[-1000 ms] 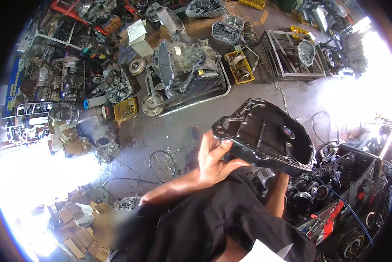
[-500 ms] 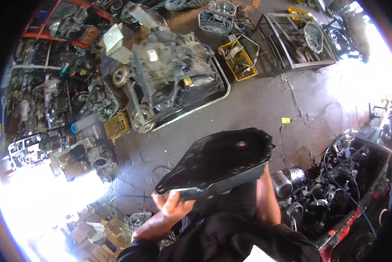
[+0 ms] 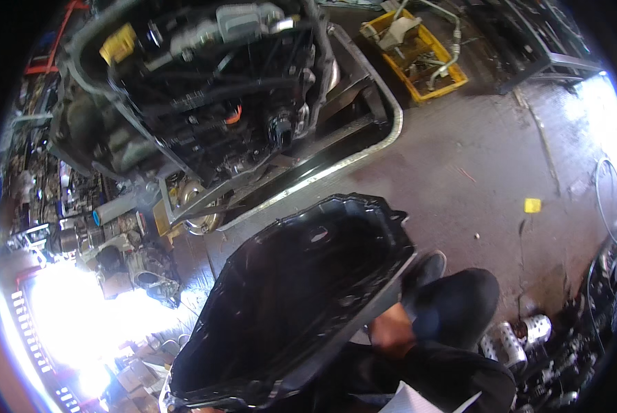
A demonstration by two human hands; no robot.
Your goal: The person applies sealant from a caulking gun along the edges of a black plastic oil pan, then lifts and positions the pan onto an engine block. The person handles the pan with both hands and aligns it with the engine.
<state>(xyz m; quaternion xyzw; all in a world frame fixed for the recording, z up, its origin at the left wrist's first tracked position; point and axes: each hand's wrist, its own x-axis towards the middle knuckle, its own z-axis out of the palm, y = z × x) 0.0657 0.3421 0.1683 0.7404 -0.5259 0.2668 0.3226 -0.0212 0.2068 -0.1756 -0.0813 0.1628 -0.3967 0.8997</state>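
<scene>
A large black transmission oil pan (image 3: 288, 289) is tilted in front of me, its hollow inside facing up. My right hand (image 3: 392, 329) is blurred and grips the pan from beneath its right side, the fingertips hidden behind the pan wall. Of my left hand (image 3: 207, 410) only a sliver of skin shows below the pan's near left corner, where it holds on. Beyond the pan stands a gearbox (image 3: 198, 89) with its open side toward me, showing dark inner parts, a yellow piece (image 3: 118, 44) and a small orange piece (image 3: 234, 114).
A metal tube frame (image 3: 396, 113) surrounds the gearbox. Farther right are a yellow crate (image 3: 418, 89) of parts and a metal stand (image 3: 563, 67). A yellow scrap (image 3: 532, 205) lies on the floor. Perforated metal drums (image 3: 504, 345) and dark parts are at lower right; more parts crowd the left.
I am lower and closer to the gearbox, which now looks larger and shows its open side. The pan has come nearer and down to the left, and my left hand has nearly left view.
</scene>
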